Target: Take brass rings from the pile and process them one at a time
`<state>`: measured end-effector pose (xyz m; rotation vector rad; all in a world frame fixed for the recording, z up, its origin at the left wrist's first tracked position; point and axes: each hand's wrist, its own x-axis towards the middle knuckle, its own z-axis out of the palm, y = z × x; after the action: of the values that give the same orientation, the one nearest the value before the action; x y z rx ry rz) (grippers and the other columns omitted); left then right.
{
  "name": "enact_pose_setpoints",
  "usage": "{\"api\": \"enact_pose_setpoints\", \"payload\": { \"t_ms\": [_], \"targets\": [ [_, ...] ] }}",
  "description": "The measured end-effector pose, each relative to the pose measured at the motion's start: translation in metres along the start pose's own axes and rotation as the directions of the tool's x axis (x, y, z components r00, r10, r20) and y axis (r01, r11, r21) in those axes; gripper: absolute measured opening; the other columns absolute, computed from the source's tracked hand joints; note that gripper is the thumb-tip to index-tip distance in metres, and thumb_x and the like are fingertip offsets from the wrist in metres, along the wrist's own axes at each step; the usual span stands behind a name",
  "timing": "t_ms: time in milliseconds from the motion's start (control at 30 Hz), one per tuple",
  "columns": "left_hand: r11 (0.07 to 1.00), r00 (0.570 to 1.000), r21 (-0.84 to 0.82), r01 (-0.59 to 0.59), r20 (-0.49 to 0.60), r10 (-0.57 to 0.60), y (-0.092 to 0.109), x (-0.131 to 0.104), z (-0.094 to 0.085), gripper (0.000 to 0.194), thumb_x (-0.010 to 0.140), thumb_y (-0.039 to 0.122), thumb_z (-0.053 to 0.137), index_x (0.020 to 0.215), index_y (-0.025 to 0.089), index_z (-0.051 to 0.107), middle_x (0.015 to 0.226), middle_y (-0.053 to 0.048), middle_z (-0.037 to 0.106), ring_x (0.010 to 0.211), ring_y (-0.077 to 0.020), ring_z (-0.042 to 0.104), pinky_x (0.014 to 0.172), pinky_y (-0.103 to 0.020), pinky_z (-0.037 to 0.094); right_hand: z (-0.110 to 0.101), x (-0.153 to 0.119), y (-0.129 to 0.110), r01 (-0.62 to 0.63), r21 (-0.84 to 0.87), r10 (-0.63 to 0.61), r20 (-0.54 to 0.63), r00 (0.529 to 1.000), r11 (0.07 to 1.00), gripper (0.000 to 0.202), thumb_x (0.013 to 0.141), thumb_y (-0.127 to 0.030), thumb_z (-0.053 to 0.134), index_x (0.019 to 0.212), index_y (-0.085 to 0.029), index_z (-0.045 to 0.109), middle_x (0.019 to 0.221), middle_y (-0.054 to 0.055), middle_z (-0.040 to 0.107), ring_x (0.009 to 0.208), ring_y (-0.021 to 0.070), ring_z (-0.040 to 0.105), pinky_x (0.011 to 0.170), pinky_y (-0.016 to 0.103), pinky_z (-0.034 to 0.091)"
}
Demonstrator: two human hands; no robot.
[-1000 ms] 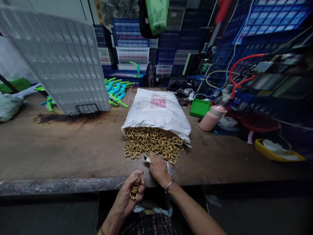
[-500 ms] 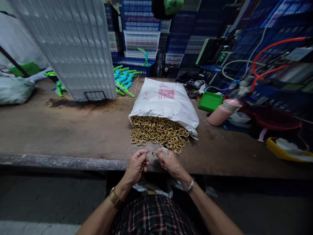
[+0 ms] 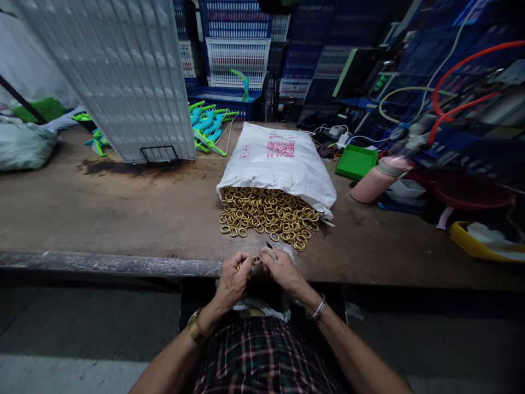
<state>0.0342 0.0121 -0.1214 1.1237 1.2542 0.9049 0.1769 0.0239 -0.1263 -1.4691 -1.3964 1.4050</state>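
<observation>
My left hand point(image 3: 234, 278) is closed at the table's front edge, with gold-coloured metal rings point(image 3: 239, 266) partly showing between its fingers. My right hand point(image 3: 284, 270) is closed on a small knife point(image 3: 270, 250), pale in the body with a dark pointed tip standing up past the thumb. Between the two hands, at the fingertips, a gold-coloured bit of ring shows; which hand grips it is hard to make out. Just beyond them, a heap of the same rings point(image 3: 266, 210) spills from the mouth of a white woven sack point(image 3: 283, 158) lying on the wooden table point(image 3: 156, 219).
A tall translucent ribbed panel point(image 3: 135, 82) stands at left, near green and blue plastic pieces point(image 3: 209, 128). To the right are a green tray point(image 3: 356, 162), a pink bottle point(image 3: 379, 180) and a yellow basin point(image 3: 476, 243). Stacked crates point(image 3: 238, 57) fill the back.
My hands have come closer together, and the ring that stuck out from my right fingers is now between both hands. The view has tilted slightly, so the table appears higher.
</observation>
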Motion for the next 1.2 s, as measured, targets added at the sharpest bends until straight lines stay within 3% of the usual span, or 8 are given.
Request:
{"api": "enact_pose_setpoints", "payload": {
  "t_ms": [100, 200, 300, 467, 567, 667, 833, 1200],
  "targets": [
    [0.990, 0.993, 0.079, -0.118, -0.008, 0.119, 0.002, -0.001, -0.001, 0.029, 0.077, 0.042, 0.054, 0.066, 0.015, 0.054, 0.051, 0.004, 0.044, 0.048, -0.0075, 0.039, 0.050, -0.019, 0.032, 0.003, 0.003, -0.002, 0.044, -0.130, -0.053, -0.060, 0.997, 0.991, 0.029, 0.078, -0.041, 0.046, 0.061, -0.018, 0.043, 0.057, -0.005, 0.038, 0.056, 0.0086, 0.034, 0.051, 0.022, 0.029],
    [0.999, 0.997, -0.008, 0.053, 0.063, -0.052, 0.001, -0.001, -0.002, 0.033, 0.076, 0.050, 0.053, 0.073, 0.016, 0.053, 0.051, 0.005, 0.044, 0.043, -0.0072, 0.038, 0.043, -0.019, 0.030, 0.005, 0.005, -0.004, 0.017, -0.157, -0.028, -0.073, 0.997, 0.987, 0.026, 0.078, -0.039, 0.046, 0.063, -0.017, 0.045, 0.059, -0.005, 0.039, 0.058, 0.0090, 0.035, 0.054, 0.022, 0.029],
    [0.957, 0.956, -0.139, 0.255, 0.183, -0.229, -0.001, -0.001, -0.004, 0.039, 0.074, 0.056, 0.054, 0.079, 0.018, 0.049, 0.052, 0.006, 0.044, 0.039, -0.0059, 0.036, 0.037, -0.017, 0.026, 0.006, 0.005, -0.005, 0.011, -0.185, -0.026, -0.079, 0.997, 0.983, 0.025, 0.077, -0.038, 0.046, 0.064, -0.017, 0.046, 0.058, -0.005, 0.040, 0.059, 0.0093, 0.037, 0.056, 0.023, 0.029],
    [0.895, 0.934, -0.313, 0.317, 0.269, -0.236, -0.001, -0.002, -0.005, 0.038, 0.072, 0.052, 0.059, 0.079, 0.017, 0.046, 0.057, 0.006, 0.045, 0.040, -0.0032, 0.036, 0.036, -0.014, 0.023, 0.007, 0.005, -0.008, 0.001, -0.147, -0.008, -0.048, 0.999, 0.989, 0.024, 0.078, -0.037, 0.043, 0.063, -0.018, 0.045, 0.058, -0.005, 0.042, 0.057, 0.0095, 0.038, 0.055, 0.023, 0.030],
    [0.890, 0.933, -0.328, 0.317, 0.277, -0.230, 0.000, -0.002, -0.004, 0.037, 0.073, 0.050, 0.059, 0.079, 0.016, 0.047, 0.059, 0.005, 0.046, 0.041, -0.0028, 0.037, 0.036, -0.013, 0.024, 0.005, 0.005, -0.006, -0.007, -0.149, -0.004, -0.069, 0.998, 0.989, 0.023, 0.079, -0.034, 0.039, 0.065, -0.018, 0.047, 0.059, -0.003, 0.046, 0.057, 0.0103, 0.041, 0.056, 0.024, 0.031],
    [0.901, 0.941, -0.306, 0.308, 0.239, -0.241, -0.001, -0.001, -0.003, 0.037, 0.073, 0.051, 0.058, 0.079, 0.017, 0.046, 0.059, 0.005, 0.047, 0.041, -0.0032, 0.037, 0.036, -0.013, 0.024, 0.003, 0.004, 0.000, 0.015, -0.341, -0.062, -0.127, 0.990, 0.940, 0.021, 0.081, -0.030, 0.037, 0.066, -0.018, 0.046, 0.058, -0.002, 0.044, 0.055, 0.0112, 0.040, 0.055, 0.025, 0.028],
    [0.945, 0.958, -0.200, 0.257, 0.182, -0.222, -0.003, 0.002, -0.003, 0.037, 0.075, 0.052, 0.055, 0.077, 0.017, 0.046, 0.060, 0.005, 0.047, 0.043, -0.0038, 0.038, 0.038, -0.014, 0.029, 0.003, -0.005, 0.008, 0.180, -0.637, -0.186, 0.058, 0.981, 0.750, 0.015, 0.073, -0.014, 0.038, 0.077, -0.018, 0.051, 0.062, 0.000, 0.052, 0.055, 0.0119, 0.038, 0.056, 0.027, 0.022],
    [0.995, 0.988, -0.018, 0.095, 0.126, -0.092, -0.011, 0.007, -0.003, 0.034, 0.080, 0.050, 0.048, 0.075, 0.016, 0.046, 0.059, 0.004, 0.048, 0.046, -0.0050, 0.041, 0.040, -0.015, 0.031, 0.004, -0.007, 0.009, 0.185, -0.771, -0.136, 0.129, 0.982, 0.610, 0.026, 0.074, -0.012, 0.038, 0.094, -0.017, 0.054, 0.072, 0.005, 0.063, 0.059, 0.0148, 0.049, 0.057, 0.029, 0.023]
  ]
}}
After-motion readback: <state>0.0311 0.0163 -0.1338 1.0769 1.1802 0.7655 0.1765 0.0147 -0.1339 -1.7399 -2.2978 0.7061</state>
